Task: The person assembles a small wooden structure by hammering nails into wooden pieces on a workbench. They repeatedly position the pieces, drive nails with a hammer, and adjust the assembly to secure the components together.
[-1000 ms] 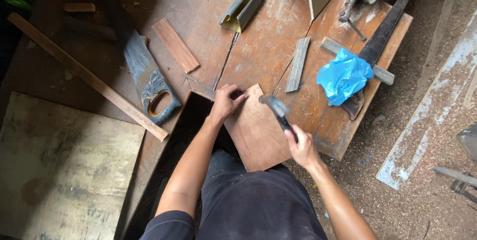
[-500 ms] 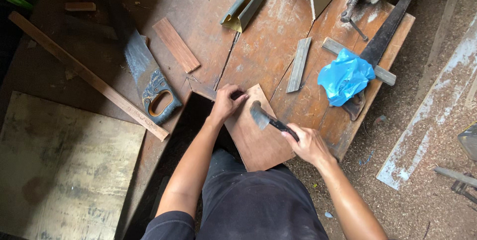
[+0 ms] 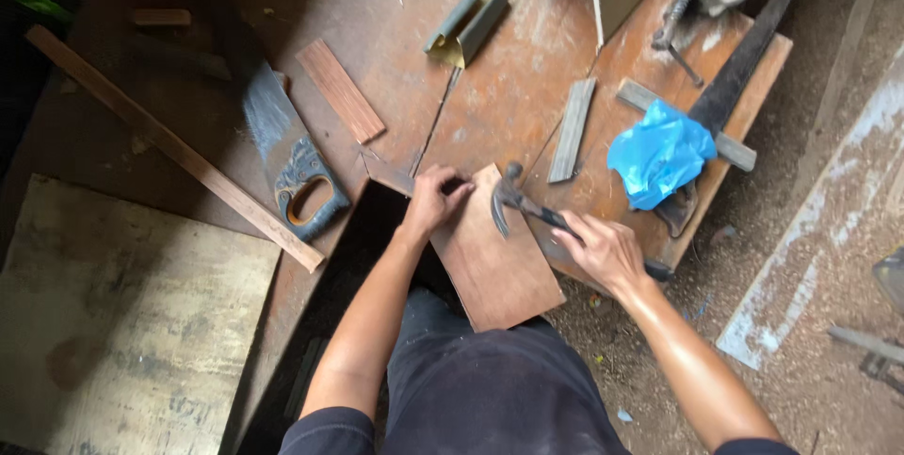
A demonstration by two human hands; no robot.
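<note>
We grip a claw hammer [image 3: 513,203] in our right hand [image 3: 603,250], fingers wrapped tight round its handle, the head hanging just above the far end of a brown wooden board [image 3: 494,262]. Our left hand [image 3: 431,199] presses down on that board's far corner, fingertips pinched close together; whether they hold anything we cannot tell. Left of the board lies a handsaw [image 3: 287,154]; to its right, a crumpled blue plastic bag [image 3: 659,152].
</note>
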